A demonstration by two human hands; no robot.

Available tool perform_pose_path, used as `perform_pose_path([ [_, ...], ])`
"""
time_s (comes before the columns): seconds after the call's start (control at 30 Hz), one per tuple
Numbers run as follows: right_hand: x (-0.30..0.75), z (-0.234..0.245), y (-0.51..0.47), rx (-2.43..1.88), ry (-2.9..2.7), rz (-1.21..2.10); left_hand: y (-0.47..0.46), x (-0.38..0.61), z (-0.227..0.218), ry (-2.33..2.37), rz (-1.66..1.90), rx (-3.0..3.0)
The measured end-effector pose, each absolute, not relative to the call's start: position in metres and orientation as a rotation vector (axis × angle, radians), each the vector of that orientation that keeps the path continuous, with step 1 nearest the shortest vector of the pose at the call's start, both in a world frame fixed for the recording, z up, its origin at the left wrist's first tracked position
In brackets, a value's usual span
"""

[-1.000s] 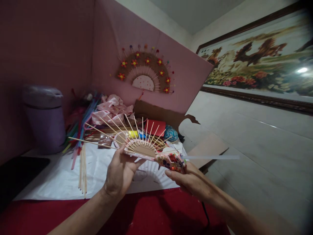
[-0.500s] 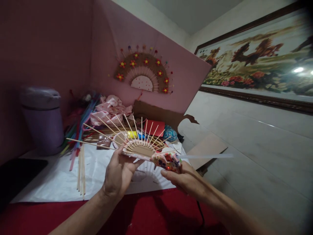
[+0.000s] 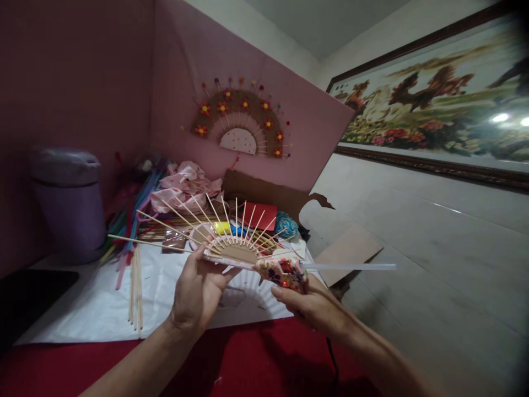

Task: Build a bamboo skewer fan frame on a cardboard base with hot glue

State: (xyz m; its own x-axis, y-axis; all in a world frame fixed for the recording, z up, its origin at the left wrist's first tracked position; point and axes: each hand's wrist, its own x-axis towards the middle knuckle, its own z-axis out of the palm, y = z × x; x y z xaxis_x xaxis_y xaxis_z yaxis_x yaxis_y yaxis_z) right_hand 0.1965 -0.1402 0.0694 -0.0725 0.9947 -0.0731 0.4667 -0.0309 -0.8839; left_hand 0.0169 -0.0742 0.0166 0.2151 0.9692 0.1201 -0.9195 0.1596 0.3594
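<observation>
My left hand point(image 3: 198, 292) grips the left lower edge of a half-round cardboard piece point(image 3: 237, 253) with a pink cloth rim. Thin wooden sticks point(image 3: 210, 206) fan outward from its curved edge. My right hand point(image 3: 318, 300) is closed round a flower-patterned glue gun point(image 3: 283, 272) with a small red light lit. A clear glue stick point(image 3: 355, 267) juts from its back end to the right. The gun's front lies against or just before the right end of the half-round piece; the nozzle is hard to make out.
Loose sticks point(image 3: 135, 292) lie on the white sheet point(image 3: 91, 303) at left, near a purple lidded bin point(image 3: 70, 204). Pink cloth point(image 3: 185, 184), a red box point(image 3: 260, 215) and blue yarn point(image 3: 286, 223) sit behind. A decorated fan point(image 3: 238, 140) hangs on the pink board point(image 3: 314, 127).
The whole view has shifted very slightly. Both hands keep their holds, with the glue gun still at the right end of the half-round piece.
</observation>
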Motion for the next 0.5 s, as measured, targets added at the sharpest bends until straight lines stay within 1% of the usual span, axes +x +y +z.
perform_pose_path([
  [0.2, 0.208, 0.062, -0.144, -1.586, -1.475, 0.957, -0.072, 0.016, 0.016, 0.161, 1.354, 0.401],
  [0.37, 0.252, 0.058, -0.145, -1.660, -1.389, 0.625, -0.069, 0.014, 0.018, 0.179, 1.408, 0.433],
  [0.5, 0.306, 0.033, -0.143, -1.854, -1.365, 0.473, -0.066, 0.010, 0.023, 0.174, 1.460, 0.463],
])
